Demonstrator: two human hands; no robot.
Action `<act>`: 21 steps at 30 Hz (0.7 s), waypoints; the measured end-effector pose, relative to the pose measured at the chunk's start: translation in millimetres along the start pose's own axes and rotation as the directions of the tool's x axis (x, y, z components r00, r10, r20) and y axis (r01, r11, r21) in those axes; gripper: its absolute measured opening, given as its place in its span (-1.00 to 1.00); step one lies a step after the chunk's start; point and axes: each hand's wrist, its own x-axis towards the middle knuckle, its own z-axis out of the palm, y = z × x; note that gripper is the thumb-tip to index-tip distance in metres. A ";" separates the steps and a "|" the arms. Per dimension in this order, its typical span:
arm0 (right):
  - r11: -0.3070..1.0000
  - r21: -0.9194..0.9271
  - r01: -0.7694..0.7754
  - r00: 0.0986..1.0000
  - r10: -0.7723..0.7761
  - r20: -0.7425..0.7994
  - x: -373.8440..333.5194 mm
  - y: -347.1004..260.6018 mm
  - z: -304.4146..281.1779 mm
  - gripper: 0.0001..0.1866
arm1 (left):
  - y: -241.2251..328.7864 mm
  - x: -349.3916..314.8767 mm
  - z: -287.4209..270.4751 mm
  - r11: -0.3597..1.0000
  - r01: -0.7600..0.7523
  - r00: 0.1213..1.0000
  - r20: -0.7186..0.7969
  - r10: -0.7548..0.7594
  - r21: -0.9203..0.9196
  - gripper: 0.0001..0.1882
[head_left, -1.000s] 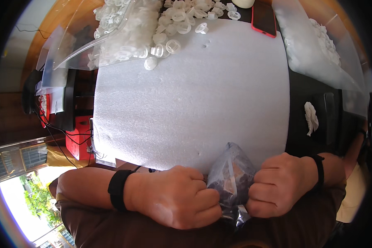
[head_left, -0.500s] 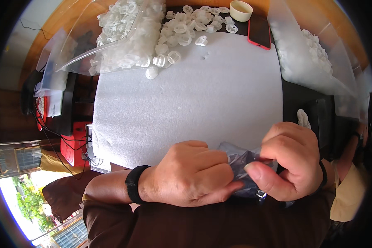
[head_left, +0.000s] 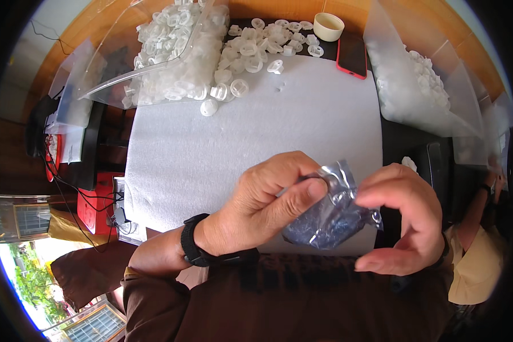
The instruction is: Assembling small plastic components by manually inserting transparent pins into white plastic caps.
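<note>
A small clear plastic bag [head_left: 332, 219] with dark bluish contents hangs over the near right part of the white foam sheet [head_left: 211, 154]. My left hand [head_left: 279, 196] pinches its upper edge between thumb and fingers. What the bag holds is too unclear to name. Just right of the bag is my right hand [head_left: 407, 219], thumb and fingers spread apart in a wide curve, with nothing visible between them. Its index fingertip is close to the bag's right edge; I cannot tell whether it touches.
A clear bin [head_left: 171, 74] of white plastic parts stands at the back left, with loose parts [head_left: 253, 48] beside it. A cream cup [head_left: 328, 27], a red-edged phone [head_left: 352, 57] and another filled bin [head_left: 422, 85] are at the back right. Another person's arm [head_left: 477, 214] shows far right.
Both hands were closed on the bag near my body. The left has raised it and turned so its thumb faces up. The right has let go and opened.
</note>
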 end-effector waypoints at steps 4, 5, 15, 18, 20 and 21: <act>0.998 -0.064 -0.026 0.999 0.027 0.025 -11.4 -0.6 -2.6 -0.76 | -1.2 0.3 0.5 0.998 0.022 0.997 -0.066 -0.026 -0.063 -0.73; 0.999 -0.022 -0.030 1.000 0.030 0.003 -12.3 -1.1 -3.3 -0.78 | 0.9 0.5 0.5 0.995 0.056 0.994 -0.086 -0.063 -0.083 -0.73; 0.997 -0.059 -0.054 0.998 0.055 0.013 -33.9 -2.5 -11.6 -0.75 | -22.8 -2.0 -8.1 0.954 -0.021 0.962 -0.267 -0.063 -0.301 -0.75; 0.987 -0.134 0.083 0.983 -0.104 -0.153 -24.6 1.0 -19.4 -0.71 | -16.2 2.5 -5.7 0.969 -0.019 0.984 -0.176 -0.025 -0.245 -0.74; 0.964 -0.267 -0.003 0.998 -0.012 -0.055 -13.4 -15.0 -28.8 -0.76 | -17.8 10.0 1.6 0.964 -0.022 0.986 -0.166 -0.023 -0.266 -0.74; 0.939 -0.342 0.041 0.999 -0.042 0.004 1.8 -10.8 -18.3 -0.77 | -21.2 5.6 -3.3 0.964 -0.010 0.982 -0.186 -0.041 -0.264 -0.74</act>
